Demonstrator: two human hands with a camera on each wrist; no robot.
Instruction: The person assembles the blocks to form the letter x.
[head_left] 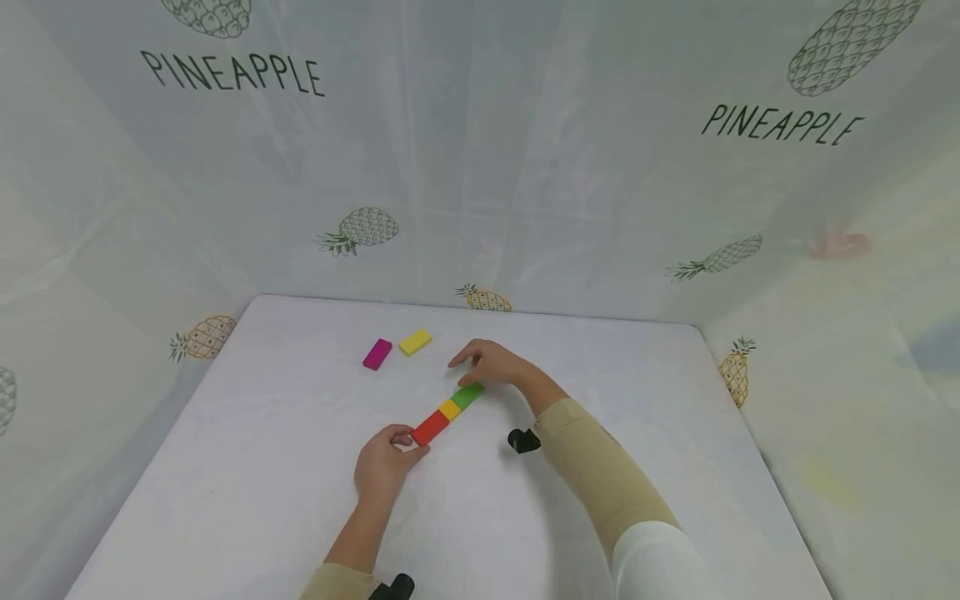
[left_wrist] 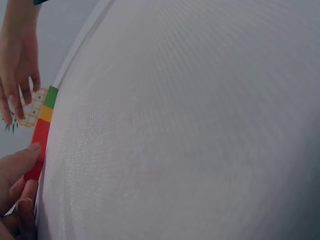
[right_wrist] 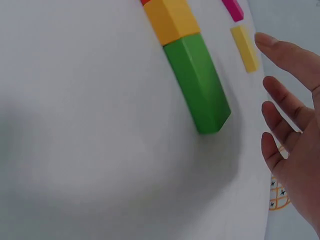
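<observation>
Row of three blocks end to end on the worktop point(head_left: 637, 375): one red block point(head_left: 430, 428), one orange block point(head_left: 450, 410), one green block point(head_left: 468, 395). Likely part done: one magenta block point(head_left: 377, 354), one yellow block point(head_left: 415, 342) lie beyond, unjoined. Left grip point(head_left: 381, 471) pinches red's near end; right grip point(head_left: 491, 364), fingers loosely parted, holds nothing near green.

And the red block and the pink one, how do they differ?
The red block is held by the left fingers; no hand touches the pink block. The red block butts against the orange block in a row, while the pink block lies apart, near the yellow block. Both are oblong and plain-coloured.
</observation>
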